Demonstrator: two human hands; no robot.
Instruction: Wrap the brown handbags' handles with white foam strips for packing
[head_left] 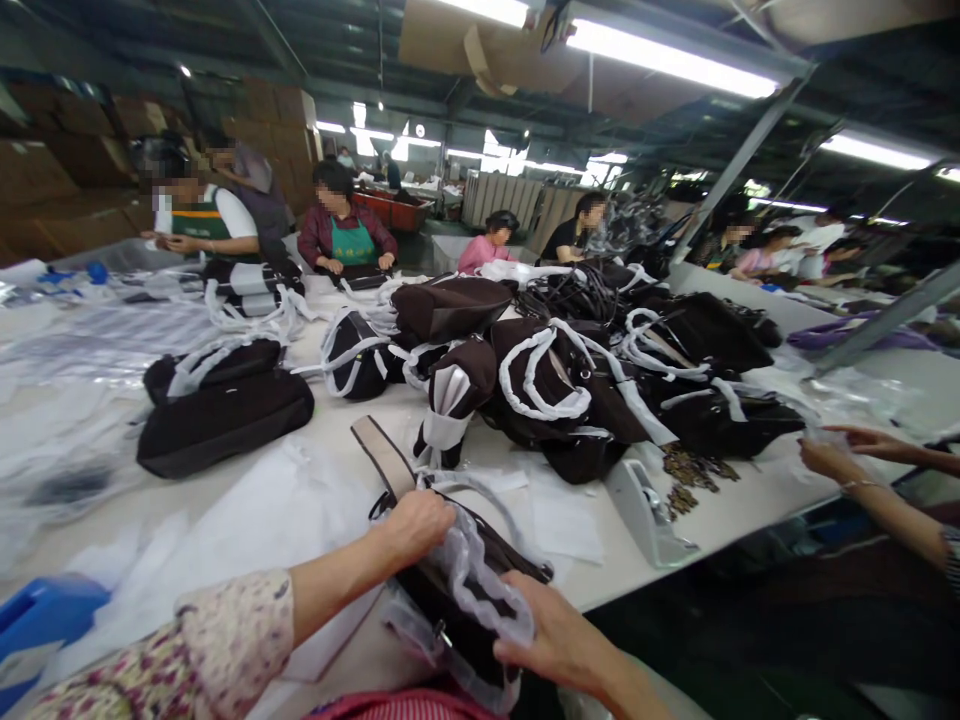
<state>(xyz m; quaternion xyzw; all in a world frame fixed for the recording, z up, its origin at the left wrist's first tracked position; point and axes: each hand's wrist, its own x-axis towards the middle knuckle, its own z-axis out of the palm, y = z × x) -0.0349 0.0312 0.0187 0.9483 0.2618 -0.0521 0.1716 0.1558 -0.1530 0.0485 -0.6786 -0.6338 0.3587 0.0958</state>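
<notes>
At the front of the table a dark bag (450,610) lies close to my body, its handle (477,590) wrapped in white film. My left hand (416,522) is closed on the far end of that wrapped handle. My right hand (546,632) holds the handle's near end, thumb and fingers around it. A beige-lined strap (384,455) sticks up beyond my left hand. Clear film hangs beside the bag.
Dark bags with white-wrapped handles (225,420) (577,400) are heaped ahead. Blue dispenser (45,635) at left, white sheets (285,500), metal pieces (694,470) at right. A co-worker's hands (847,455) reach in at right; people (349,225) sit across.
</notes>
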